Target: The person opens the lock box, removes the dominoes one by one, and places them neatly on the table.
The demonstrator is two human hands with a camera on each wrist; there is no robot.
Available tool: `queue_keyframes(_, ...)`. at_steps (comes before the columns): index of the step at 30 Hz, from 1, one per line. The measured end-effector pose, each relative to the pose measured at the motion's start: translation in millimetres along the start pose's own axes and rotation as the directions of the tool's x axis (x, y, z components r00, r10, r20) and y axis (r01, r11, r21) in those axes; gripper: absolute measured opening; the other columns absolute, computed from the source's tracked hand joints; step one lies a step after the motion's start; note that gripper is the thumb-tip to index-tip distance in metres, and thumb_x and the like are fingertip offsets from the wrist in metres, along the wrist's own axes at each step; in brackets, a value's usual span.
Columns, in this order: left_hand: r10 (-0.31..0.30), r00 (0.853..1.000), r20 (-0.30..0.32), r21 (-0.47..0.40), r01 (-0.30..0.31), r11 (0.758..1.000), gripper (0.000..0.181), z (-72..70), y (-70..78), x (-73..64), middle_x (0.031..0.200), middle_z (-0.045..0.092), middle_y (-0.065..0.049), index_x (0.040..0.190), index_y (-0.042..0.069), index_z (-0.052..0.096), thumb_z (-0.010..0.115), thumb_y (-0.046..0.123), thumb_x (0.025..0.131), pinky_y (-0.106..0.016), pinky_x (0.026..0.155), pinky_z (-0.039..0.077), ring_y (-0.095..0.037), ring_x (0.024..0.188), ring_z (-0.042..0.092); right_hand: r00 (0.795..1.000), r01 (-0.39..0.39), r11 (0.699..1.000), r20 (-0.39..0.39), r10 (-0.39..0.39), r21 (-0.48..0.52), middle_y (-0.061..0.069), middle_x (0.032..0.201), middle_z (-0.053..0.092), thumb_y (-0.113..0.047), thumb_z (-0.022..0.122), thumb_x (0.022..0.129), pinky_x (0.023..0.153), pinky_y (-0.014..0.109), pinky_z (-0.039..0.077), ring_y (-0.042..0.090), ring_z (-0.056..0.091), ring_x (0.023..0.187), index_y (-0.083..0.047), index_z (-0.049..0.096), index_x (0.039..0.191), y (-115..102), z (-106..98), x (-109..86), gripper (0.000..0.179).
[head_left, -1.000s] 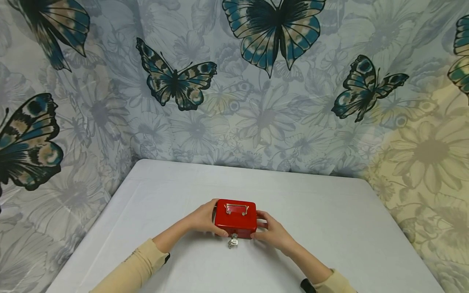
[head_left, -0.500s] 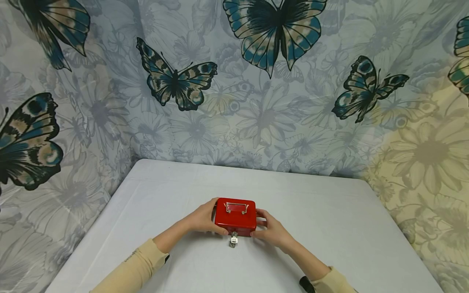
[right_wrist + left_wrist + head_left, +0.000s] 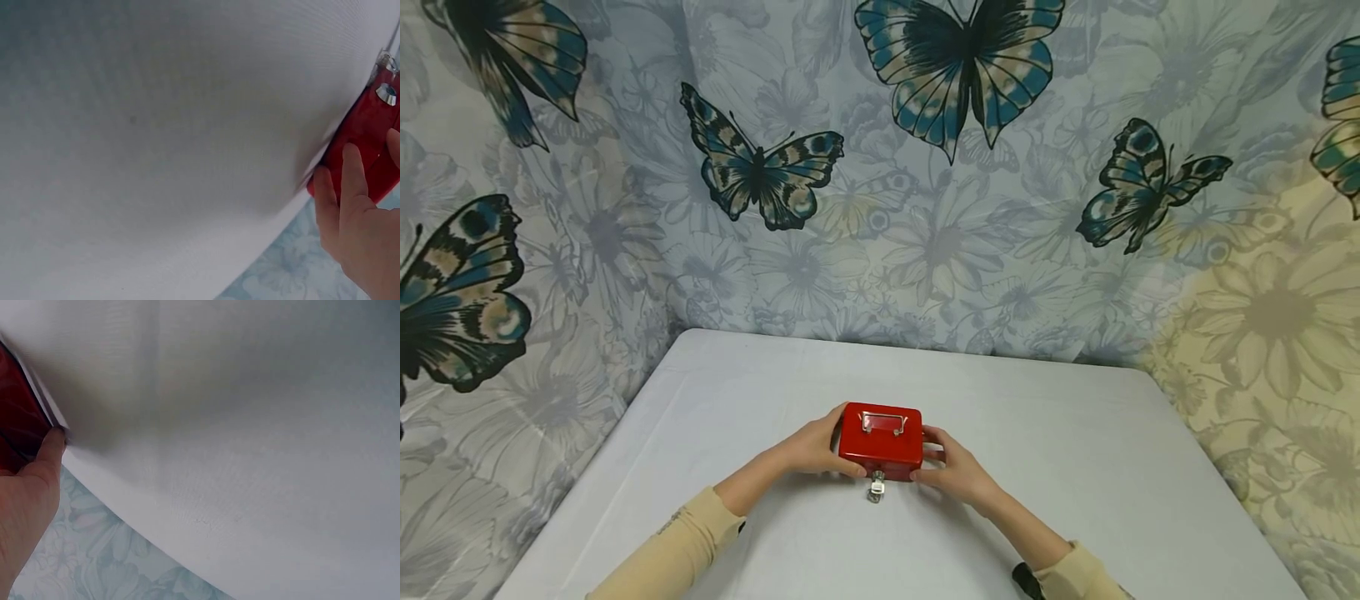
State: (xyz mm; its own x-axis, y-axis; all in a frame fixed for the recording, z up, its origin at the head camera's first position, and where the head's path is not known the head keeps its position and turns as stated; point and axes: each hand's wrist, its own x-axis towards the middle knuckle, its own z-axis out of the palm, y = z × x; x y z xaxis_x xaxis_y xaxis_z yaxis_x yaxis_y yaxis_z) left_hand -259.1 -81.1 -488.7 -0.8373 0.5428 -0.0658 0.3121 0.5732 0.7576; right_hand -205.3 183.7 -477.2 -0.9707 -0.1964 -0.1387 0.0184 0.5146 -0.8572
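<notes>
A small red metal cash box with a folding wire handle on its lid lies before me, lid down. Silver metal pieces hang at its front side. My left hand grips its left end, thumb along the front corner. At the right end my right hand holds it, thumb at the front and fingers spread along the side. In the right wrist view a round silver lock shows on the red wall. The left wrist view catches only the box's edge beside the left hand.
The box is on a white-covered table with rounded far corners. Behind and to the sides hangs a floral backdrop printted with large butterflies. Beige sleeves cover the forearms, and a dark strap shows at the right wrist.
The cash box has shifted slightly away from me, both hands staying on its ends. The silver pieces at the front have swung a little.
</notes>
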Motion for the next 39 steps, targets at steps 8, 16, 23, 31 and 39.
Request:
queue_keyframes(8, -0.034, 0.998, 0.054, 0.041, 0.032, 0.999, 0.115, -4.5, -2.4, -2.5, 0.151, 0.038, -0.01, 0.154, 0.006, 0.016, 0.087, 0.038, 0.069, -0.054, 0.111, 0.032, -0.03, 0.137, 0.036, 0.995, 0.102, 0.995, 0.003, -0.102, -0.016, 0.017, 0.145, 0.043, -0.019, 0.084, 0.076, 0.089, 0.047, 0.054, 0.04, 0.047, 0.126, -0.003, 0.032, 0.149, 4, -4, 8.1, 0.091)
queue_keyframes(16, -0.031, 0.996, 0.088, 0.01, 0.03, 1.0, 0.11, -8.6, -6.8, -2.4, 0.153, 0.036, -0.011, 0.153, 0.005, 0.019, 0.087, 0.034, 0.071, -0.047, 0.111, 0.035, -0.03, 0.14, 0.035, 0.957, 0.286, 0.949, 0.096, -0.275, -0.135, 0.018, 0.153, 0.029, -0.025, 0.086, 0.073, 0.1, 0.054, 0.045, 0.036, 0.031, 0.139, -0.004, 0.019, 0.154, 7, -10, 24.3, 0.107)
queue_keyframes(23, -0.053, 0.996, 0.078, -0.005, 0.054, 0.999, 0.108, -6.9, -8.7, -2.4, 0.152, 0.037, -0.01, 0.153, 0.007, 0.023, 0.088, 0.035, 0.07, -0.045, 0.109, 0.037, -0.03, 0.138, 0.038, 0.914, 0.389, 0.905, 0.192, -0.356, -0.171, 0.018, 0.154, 0.027, -0.023, 0.086, 0.073, 0.105, 0.056, 0.039, 0.035, 0.03, 0.139, 0.001, 0.018, 0.153, 9, -11, 30.8, 0.107)
queue_keyframes(31, -0.061, 0.995, 0.078, -0.041, 0.065, 0.997, 0.108, -4.7, -11.0, -1.8, 0.153, 0.037, -0.007, 0.153, 0.009, 0.023, 0.087, 0.035, 0.071, -0.042, 0.109, 0.038, -0.027, 0.139, 0.036, 0.901, 0.427, 0.876, 0.183, -0.392, -0.225, 0.012, 0.151, 0.034, -0.03, 0.085, 0.075, 0.1, 0.049, 0.047, 0.03, 0.041, 0.132, -0.002, 0.026, 0.151, 10, -13, 31.5, 0.1)
queue_keyframes(39, -0.063, 0.995, 0.072, -0.042, 0.066, 0.997, 0.108, -4.2, -12.1, -1.3, 0.152, 0.037, -0.008, 0.153, 0.009, 0.023, 0.088, 0.034, 0.07, -0.043, 0.109, 0.038, -0.027, 0.139, 0.037, 0.898, 0.439, 0.851, 0.182, -0.402, -0.287, 0.009, 0.145, 0.042, -0.034, 0.086, 0.073, 0.098, 0.046, 0.049, 0.028, 0.045, 0.129, -0.002, 0.032, 0.148, 7, -15, 33.1, 0.098)
